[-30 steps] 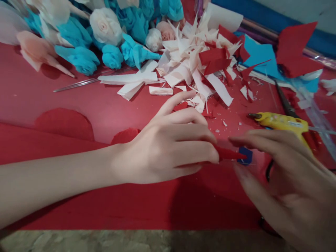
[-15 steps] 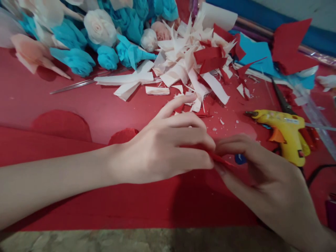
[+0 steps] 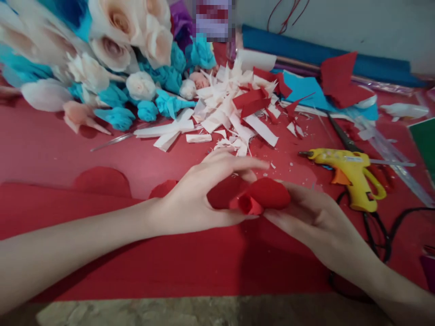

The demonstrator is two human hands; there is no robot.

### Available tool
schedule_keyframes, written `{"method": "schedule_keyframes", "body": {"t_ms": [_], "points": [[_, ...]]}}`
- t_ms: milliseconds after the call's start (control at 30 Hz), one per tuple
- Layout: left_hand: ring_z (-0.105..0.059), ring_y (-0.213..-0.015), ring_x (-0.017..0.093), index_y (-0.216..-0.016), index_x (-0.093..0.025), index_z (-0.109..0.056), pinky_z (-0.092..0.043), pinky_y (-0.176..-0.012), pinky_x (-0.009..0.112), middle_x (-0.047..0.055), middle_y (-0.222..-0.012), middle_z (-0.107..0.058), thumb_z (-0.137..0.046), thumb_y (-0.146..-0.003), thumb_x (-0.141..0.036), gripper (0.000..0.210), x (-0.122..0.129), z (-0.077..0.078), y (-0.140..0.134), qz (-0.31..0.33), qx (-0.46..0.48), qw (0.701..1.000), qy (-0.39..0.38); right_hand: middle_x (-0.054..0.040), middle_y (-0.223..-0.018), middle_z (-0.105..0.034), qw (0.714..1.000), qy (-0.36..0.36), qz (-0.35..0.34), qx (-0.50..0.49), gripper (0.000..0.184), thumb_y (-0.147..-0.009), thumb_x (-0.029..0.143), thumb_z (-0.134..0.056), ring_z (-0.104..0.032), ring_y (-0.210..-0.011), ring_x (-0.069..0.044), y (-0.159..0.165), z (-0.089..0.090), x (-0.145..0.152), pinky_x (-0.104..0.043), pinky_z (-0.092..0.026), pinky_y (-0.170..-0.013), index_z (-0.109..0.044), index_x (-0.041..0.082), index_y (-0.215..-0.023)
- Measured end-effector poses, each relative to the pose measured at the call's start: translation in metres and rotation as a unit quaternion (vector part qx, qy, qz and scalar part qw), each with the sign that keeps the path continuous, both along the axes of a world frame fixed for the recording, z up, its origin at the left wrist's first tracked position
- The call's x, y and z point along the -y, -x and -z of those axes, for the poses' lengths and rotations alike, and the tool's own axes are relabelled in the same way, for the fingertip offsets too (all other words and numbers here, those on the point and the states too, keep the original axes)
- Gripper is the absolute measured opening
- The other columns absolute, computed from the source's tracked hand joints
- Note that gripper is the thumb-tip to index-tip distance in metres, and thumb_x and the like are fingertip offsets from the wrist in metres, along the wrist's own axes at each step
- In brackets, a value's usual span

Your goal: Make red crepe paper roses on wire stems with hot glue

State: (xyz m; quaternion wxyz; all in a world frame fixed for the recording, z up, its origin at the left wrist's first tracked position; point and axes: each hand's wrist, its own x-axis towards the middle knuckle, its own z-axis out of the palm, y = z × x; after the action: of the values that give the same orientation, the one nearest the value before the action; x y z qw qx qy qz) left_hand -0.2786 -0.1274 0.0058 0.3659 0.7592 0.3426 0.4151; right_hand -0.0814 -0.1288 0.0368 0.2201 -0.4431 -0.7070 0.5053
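Near the middle of the counter (image 3: 64,151), your right hand (image 3: 316,213) has its fingers pinching the red paper rosebud (image 3: 268,194) by its right side. Half a second ago your left hand (image 3: 195,192) covered it; now those fingers are spread, thumb at its near edge. Rolled centre's exposed, so you can inspect the wrap. Yellow glue gun (image 3: 353,174) lies right, untouched.

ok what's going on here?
A person pinches a rolled red paper bud with a rounded petal between the thumb and fingers of the right hand. The left hand curves around its other side; whether it also grips is unclear. The yellow hot glue gun lies off to the right, in neither hand. Beyond the hands are a heap of white and red paper scraps and, to its left, blue, white and peach paper flowers.
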Motion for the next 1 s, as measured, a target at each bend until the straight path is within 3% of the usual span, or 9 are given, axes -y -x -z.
{"method": "schedule_keyframes", "body": {"t_ms": [133, 333, 567, 733, 1000], "points": [[-0.056, -0.084, 0.016, -0.085, -0.014, -0.063, -0.046, -0.082, 0.034, 0.006, -0.085, -0.062, -0.069, -0.066, -0.015, 0.021, 0.0, -0.003, -0.002, 0.02, 0.043, 0.999, 0.012, 0.0034, -0.082, -0.064, 0.994, 0.081, 0.006, -0.072, 0.015, -0.078, 0.017, -0.056, -0.061, -0.079, -0.011, 0.001, -0.007, 0.002, -0.019, -0.05, -0.072, -0.062, 0.022, -0.091], [-0.055, -0.085, 0.018, -0.079, -0.017, -0.07, -0.047, -0.078, 0.032, 0.006, -0.086, -0.061, -0.07, -0.066, -0.018, 0.013, 0.009, -0.012, -0.007, 0.017, 0.084, 0.992, 0.091, 0.0027, -0.09, -0.065, 0.958, 0.221, -0.007, -0.181, 0.019, -0.079, 0.017, -0.058, -0.058, -0.09, -0.01, -0.001, -0.01, 0.004, -0.019, -0.045, -0.081, -0.065, 0.025, -0.095], [-0.055, -0.078, 0.017, -0.073, -0.022, -0.072, -0.045, -0.075, 0.032, 0.004, -0.076, -0.061, -0.071, -0.064, -0.019, 0.009, 0.016, -0.017, -0.01, 0.014, 0.092, 0.978, 0.188, -0.0009, -0.08, -0.061, 0.934, 0.31, 0.01, -0.175, 0.016, -0.077, 0.029, -0.059, -0.056, -0.077, -0.01, 0.0, -0.003, 0.007, -0.023, -0.043, -0.076, -0.062, 0.015, -0.083], [-0.058, -0.081, 0.016, -0.076, -0.026, -0.072, -0.047, -0.077, 0.031, 0.003, -0.083, -0.064, -0.069, -0.067, -0.016, 0.013, 0.02, -0.013, -0.011, 0.012, 0.15, 0.953, 0.262, -0.0015, -0.083, -0.06, 0.945, 0.281, 0.006, -0.17, 0.015, -0.079, 0.027, -0.056, -0.055, -0.078, -0.01, 0.002, -0.007, 0.007, -0.024, -0.042, -0.078, -0.06, 0.015, -0.087], [-0.06, -0.093, 0.016, -0.079, -0.023, -0.071, -0.047, -0.08, 0.024, 0.002, -0.097, -0.066, -0.065, -0.073, -0.016, 0.012, 0.026, -0.008, -0.014, 0.001, 0.212, 0.908, 0.362, 0.0018, -0.078, -0.059, 0.984, 0.138, -0.002, -0.109, 0.014, -0.079, 0.013, -0.046, -0.054, -0.076, -0.01, 0.002, -0.007, 0.01, -0.02, -0.043, -0.071, -0.059, 0.018, -0.083]]}}
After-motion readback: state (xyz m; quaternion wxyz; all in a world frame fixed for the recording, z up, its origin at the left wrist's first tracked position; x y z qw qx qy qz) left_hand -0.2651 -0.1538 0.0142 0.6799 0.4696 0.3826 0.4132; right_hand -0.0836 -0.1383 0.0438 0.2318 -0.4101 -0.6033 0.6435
